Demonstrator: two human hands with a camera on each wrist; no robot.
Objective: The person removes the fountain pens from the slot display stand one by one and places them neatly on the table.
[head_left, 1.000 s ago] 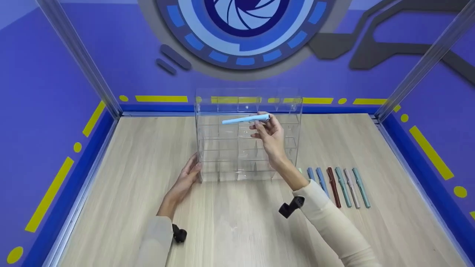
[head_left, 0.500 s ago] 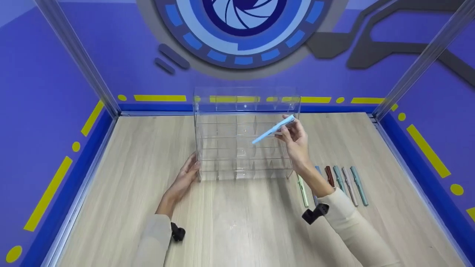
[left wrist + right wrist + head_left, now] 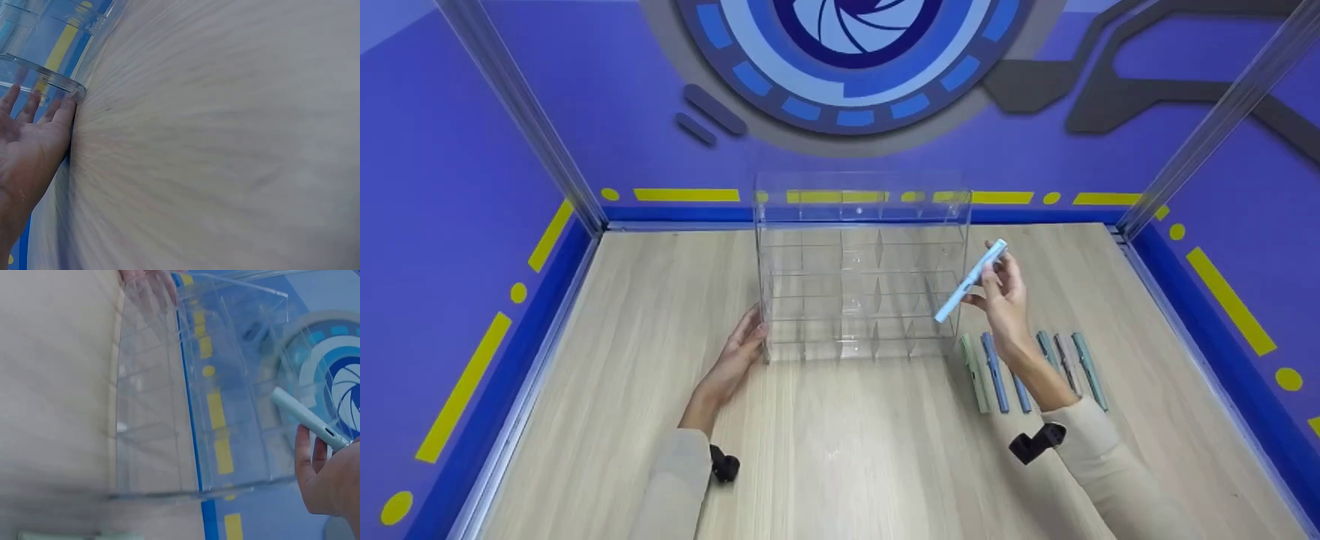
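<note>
My right hand [image 3: 1006,307] pinches a light blue pen [image 3: 971,281] between thumb and fingers, just off the right side of a clear acrylic organizer [image 3: 761,292]. The pen is tilted, its lower end toward the organizer. In the right wrist view the pen [image 3: 306,415] points away from the fingers, in front of the clear panels. My left hand [image 3: 733,358] rests at the organizer's lower left side. In the left wrist view its fingers [image 3: 63,114] reach out fairly straight against the clear edge. The organizer stands upright, divided into several compartments.
On the table right of the organizer lies a row of pens, among them a light green pen [image 3: 975,375], a blue pen [image 3: 995,375] and a teal pen [image 3: 1089,371]. The right forearm covers part of the row. A blue patterned wall [image 3: 675,169] stands behind.
My right hand has moved right with the light blue pen, from in front of the organizer to its right side. The pen has turned from nearly level to steep. The left hand stays put.
</note>
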